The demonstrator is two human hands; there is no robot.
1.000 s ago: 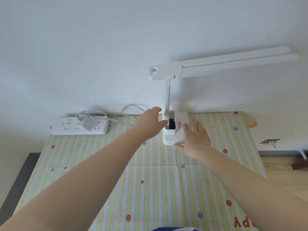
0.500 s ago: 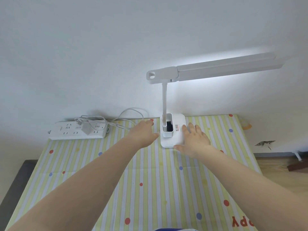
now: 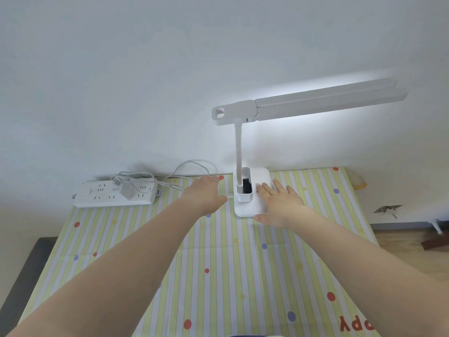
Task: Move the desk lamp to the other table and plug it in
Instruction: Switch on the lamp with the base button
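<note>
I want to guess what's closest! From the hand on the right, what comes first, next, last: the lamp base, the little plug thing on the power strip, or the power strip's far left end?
1. Lamp base, under the right hand.
2. Plug, on the power strip, left of the lamp.
3. The strip's far left end, at the table's back left.

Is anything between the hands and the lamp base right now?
Nothing visible. The right hand lies flat on the lamp base; the left hand is at the cable plug on the base's left side.
</note>
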